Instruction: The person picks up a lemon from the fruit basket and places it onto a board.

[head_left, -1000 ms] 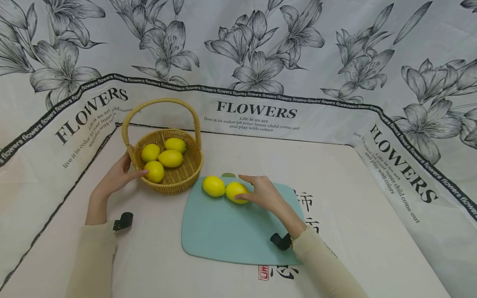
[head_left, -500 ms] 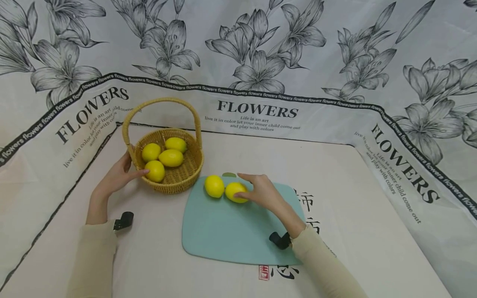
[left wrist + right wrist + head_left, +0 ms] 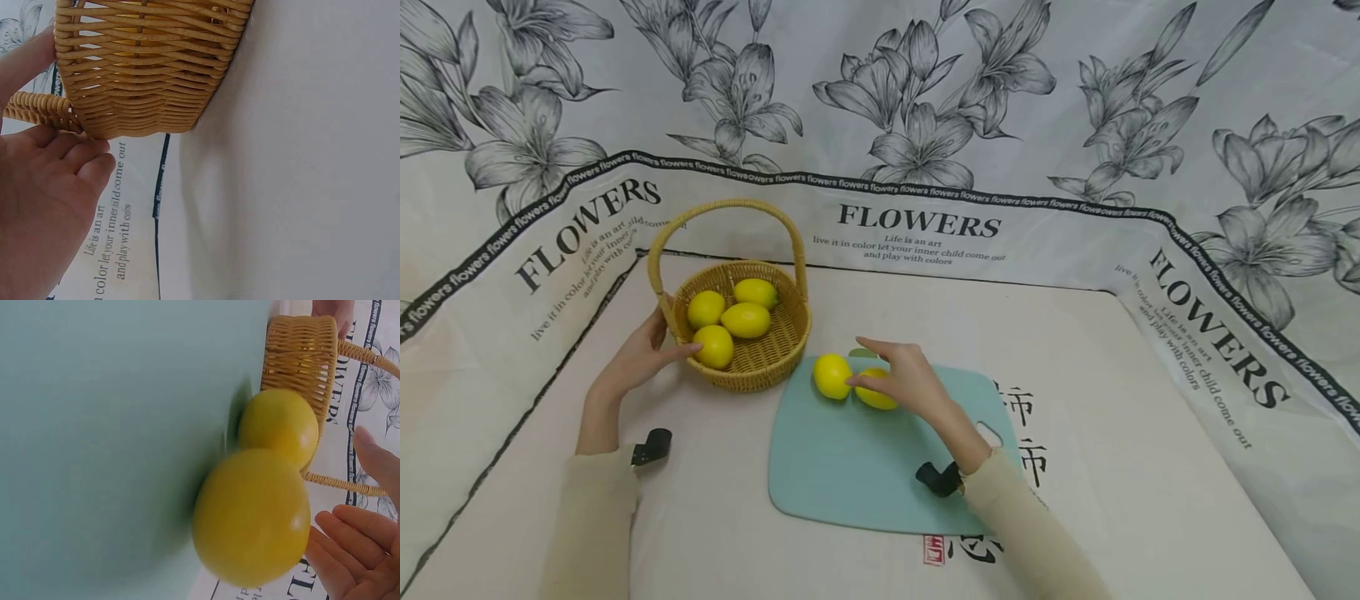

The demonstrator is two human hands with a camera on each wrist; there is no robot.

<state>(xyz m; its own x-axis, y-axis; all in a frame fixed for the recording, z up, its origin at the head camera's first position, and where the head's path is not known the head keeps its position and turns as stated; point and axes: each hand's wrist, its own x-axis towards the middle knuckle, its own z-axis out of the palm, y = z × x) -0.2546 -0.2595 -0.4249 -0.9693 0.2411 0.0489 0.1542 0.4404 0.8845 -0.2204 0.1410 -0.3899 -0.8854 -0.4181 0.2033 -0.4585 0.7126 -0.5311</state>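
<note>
My left hand [image 3: 638, 357] holds the left side of a round wicker basket [image 3: 756, 379], thumb over the rim and fingers outside. Up close in the left wrist view, the fingers lie against the basket's weave [image 3: 150, 94] beside the handle's foot. Several yellow lemons [image 3: 747, 320] lie inside. Two more sit side by side on a pale green cutting board [image 3: 850, 475]: a left lemon [image 3: 831, 377] and a right lemon [image 3: 877, 400]. Above the right one hovers my right hand [image 3: 913, 383], thumb and fingers spread, partly covering it. In the right wrist view that hand [image 3: 362, 550] is beside the nearer lemon [image 3: 250, 519], gripping nothing.
The basket's tall arched handle [image 3: 730, 202] rises at the back left. A light cloth [image 3: 700, 517] with printed characters [image 3: 1033, 462] covers the table. Flower-printed fabric walls [image 3: 917, 221] enclose the back and sides. Black wrist cameras [image 3: 938, 479] stick out from both sleeves.
My right hand has shifted left, its thumb passing from the right lemon's right part to between the two lemons. The left hand and basket have stayed put.
</note>
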